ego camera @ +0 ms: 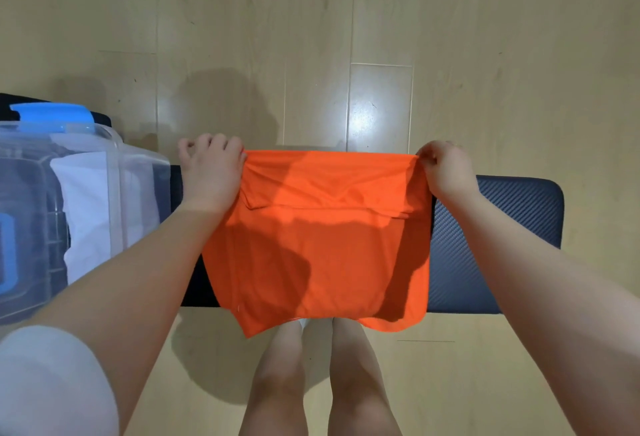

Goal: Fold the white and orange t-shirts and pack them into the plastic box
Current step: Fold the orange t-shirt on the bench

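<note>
The orange t-shirt (322,241) is partly folded and hangs in front of me over a dark bench. My left hand (211,172) pinches its upper left corner and my right hand (446,169) pinches the upper right corner, so the top edge is stretched between them. The lower edge of the shirt droops past the bench's near side. The clear plastic box (117,165) stands at the left with blue latches. A folded white t-shirt (86,207) lies inside it.
The dark padded bench (491,245) runs left to right under the shirt and carries the box at its left end. Light wooden floor (346,37) surrounds it. My bare legs (318,383) stand at the bench's near side.
</note>
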